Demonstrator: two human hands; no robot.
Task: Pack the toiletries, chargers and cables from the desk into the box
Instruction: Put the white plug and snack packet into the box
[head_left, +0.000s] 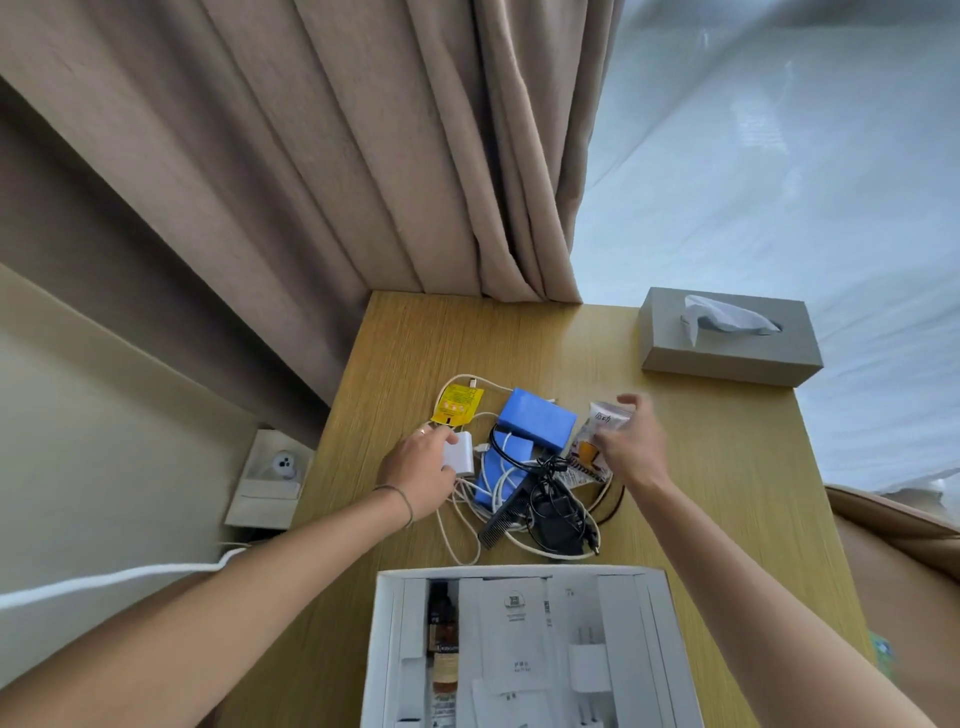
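A tan curtain (363, 156) hangs behind the wooden bench (701, 493), with a grey tissue box (727, 338) at its far right corner. At the near edge stands the white box (382, 649), open, holding a brown bottle (444, 649), white sachets with small print too blurred to read, and a white plug adapter (589, 665). Between the box and the tissue box lies a heap: a blue box (537, 423), a tangle of white cables (467, 535), a black charger (558, 519), a black comb (501, 519) and a yellow sachet (457, 405) whose printing is illegible. The left hand (421, 467) curls its fingers round a white charger (460, 454) at the heap's left edge. The right hand (631, 441) grips a clear packet (597, 436) with orange contents; its dark characters cannot be read.
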